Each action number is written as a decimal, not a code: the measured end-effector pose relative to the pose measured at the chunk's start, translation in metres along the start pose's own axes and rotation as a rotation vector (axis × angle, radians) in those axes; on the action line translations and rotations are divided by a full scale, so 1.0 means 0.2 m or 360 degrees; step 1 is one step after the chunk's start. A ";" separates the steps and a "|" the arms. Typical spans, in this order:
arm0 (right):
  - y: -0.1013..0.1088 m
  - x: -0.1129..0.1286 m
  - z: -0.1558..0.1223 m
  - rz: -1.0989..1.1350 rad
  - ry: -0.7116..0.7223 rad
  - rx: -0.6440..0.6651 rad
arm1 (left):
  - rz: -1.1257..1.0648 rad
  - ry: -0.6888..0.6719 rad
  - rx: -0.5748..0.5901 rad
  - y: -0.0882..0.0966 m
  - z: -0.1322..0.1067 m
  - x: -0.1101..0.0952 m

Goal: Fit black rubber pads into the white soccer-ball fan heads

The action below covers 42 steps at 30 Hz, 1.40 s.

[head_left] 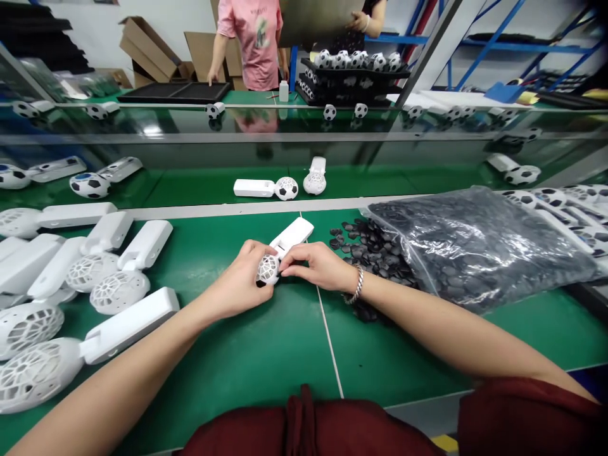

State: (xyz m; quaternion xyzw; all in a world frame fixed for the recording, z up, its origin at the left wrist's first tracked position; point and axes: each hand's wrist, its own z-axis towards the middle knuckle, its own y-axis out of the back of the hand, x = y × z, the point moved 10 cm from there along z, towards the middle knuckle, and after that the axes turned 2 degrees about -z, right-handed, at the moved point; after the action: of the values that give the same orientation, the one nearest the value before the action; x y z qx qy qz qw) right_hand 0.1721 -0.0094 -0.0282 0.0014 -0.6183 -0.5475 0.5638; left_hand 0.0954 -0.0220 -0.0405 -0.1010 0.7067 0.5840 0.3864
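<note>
My left hand (240,282) is wrapped around the ball-shaped head of a white plastic handheld device (295,234), whose openwork shell shows between the fingers. The device's long white handle points away to the upper right. My right hand (325,267), with a braided bracelet at the wrist, pinches with thumb and fingertips at the right side of the ball. Whatever the fingertips hold is too small and hidden to make out. Just right of that hand lies a heap of small black plastic pieces (380,250), spilling out of a clear plastic bag (479,244) filled with more of them.
Several white devices with bare openwork heads (121,291) cover the left of the green table (266,361). Devices with soccer-ball heads (286,189) rest on the green belt (199,183) beyond. Across it, a person in a pink shirt (254,38) stands near stacked black trays (354,82).
</note>
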 end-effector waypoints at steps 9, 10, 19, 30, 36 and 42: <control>0.02 -0.01 0.04 -0.0029 0.0101 -0.0117 | -0.0036 -0.0015 -0.0301 0.02 0.01 0.01; 0.02 -0.01 0.04 -0.0044 0.0107 -0.0128 | -0.0037 -0.0019 -0.0315 0.02 0.01 0.01; 0.01 0.03 0.06 -0.0198 0.0313 -0.0050 | -0.0122 0.0076 -0.0384 0.04 0.02 0.04; -0.01 0.04 0.14 -0.0108 0.0362 0.0113 | -0.0168 0.0063 -0.0408 0.02 0.01 0.04; 0.66 -0.42 0.24 -0.0707 -0.0391 -0.0419 | 0.0048 -0.0053 -0.0477 0.29 0.13 0.01; 1.27 -1.03 0.10 -0.1075 -0.1121 -0.0678 | 0.0372 0.0237 -0.0972 0.71 0.53 0.33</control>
State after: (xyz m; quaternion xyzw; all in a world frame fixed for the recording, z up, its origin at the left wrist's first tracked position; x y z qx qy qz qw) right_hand 0.3884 0.2332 0.0061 -0.0981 -0.6103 -0.7794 0.1021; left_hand 0.0112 0.1356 0.0210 -0.1729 0.5322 0.8001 0.2161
